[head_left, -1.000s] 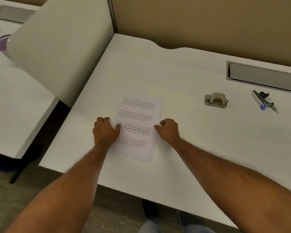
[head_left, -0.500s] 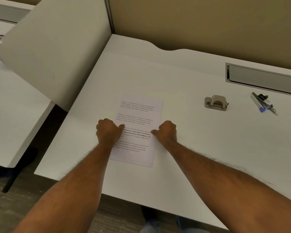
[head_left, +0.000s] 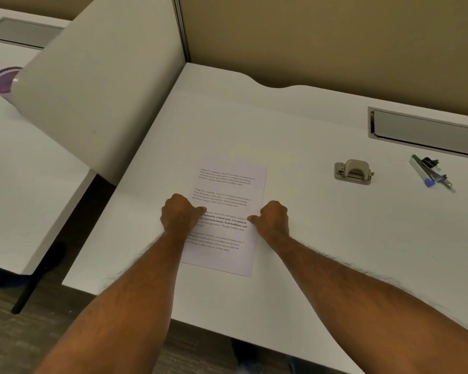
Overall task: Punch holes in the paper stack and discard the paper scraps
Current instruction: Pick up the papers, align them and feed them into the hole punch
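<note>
Both curled hands, left hand (head_left: 179, 215) and right hand (head_left: 273, 217), have kept pinching the paper stack (head_left: 224, 217) edges, seemingly squaring it; the hole punch (head_left: 353, 171) remains untouched.

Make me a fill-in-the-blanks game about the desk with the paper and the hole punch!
1. The paper stack lies flat on the ____ desk.
2. The left hand and right hand both touch the ____.
3. The metal hole punch sits to the ____ of the paper.

Missing words: white; paper; right
</note>
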